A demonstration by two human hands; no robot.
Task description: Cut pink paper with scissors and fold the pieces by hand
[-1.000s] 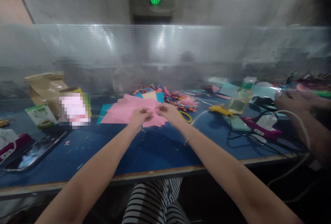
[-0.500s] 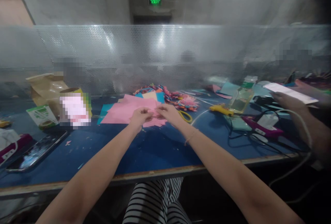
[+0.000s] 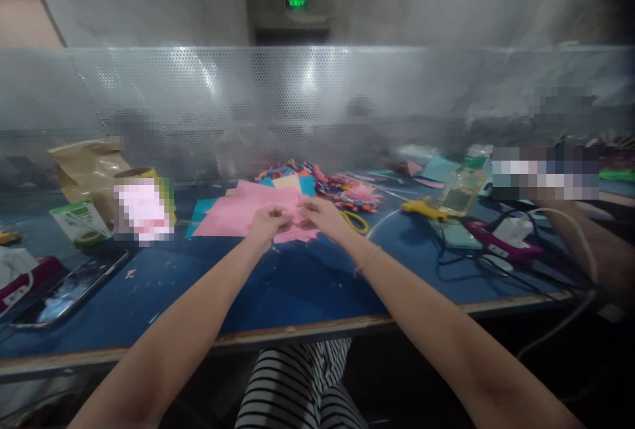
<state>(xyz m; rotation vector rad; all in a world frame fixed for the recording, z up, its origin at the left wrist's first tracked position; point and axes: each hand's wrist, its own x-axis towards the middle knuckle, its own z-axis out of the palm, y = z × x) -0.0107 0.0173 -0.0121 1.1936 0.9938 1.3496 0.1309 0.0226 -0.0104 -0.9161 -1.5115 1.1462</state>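
Over a pile of pink paper sheets (image 3: 225, 212), my two hands pinch a small pink paper piece (image 3: 294, 216) between them. My left hand (image 3: 266, 225) has thumb and fingertips closed at its left side. From the right, my right hand (image 3: 322, 217) grips it with fingers bent and pressed together. Its exact shape is hard to make out against the pink behind it. Jagged pink paper scraps (image 3: 302, 236) lie just under the hands. Beside my right hand are the yellow handles of what look like scissors (image 3: 356, 223).
Behind the sheets lies a heap of colourful paper cuttings (image 3: 347, 194). To the left stand a paper bag (image 3: 92, 168) and a phone (image 3: 72, 290). To the right are a yellow glue gun (image 3: 424, 209), a bottle (image 3: 464, 188), a purple power strip (image 3: 503, 244) and a co-worker's arm (image 3: 590, 237).
My hands stay nearly in place, still holding the pink paper piece. At the right, the co-worker's hand and phone have shifted left and are now blurred out.
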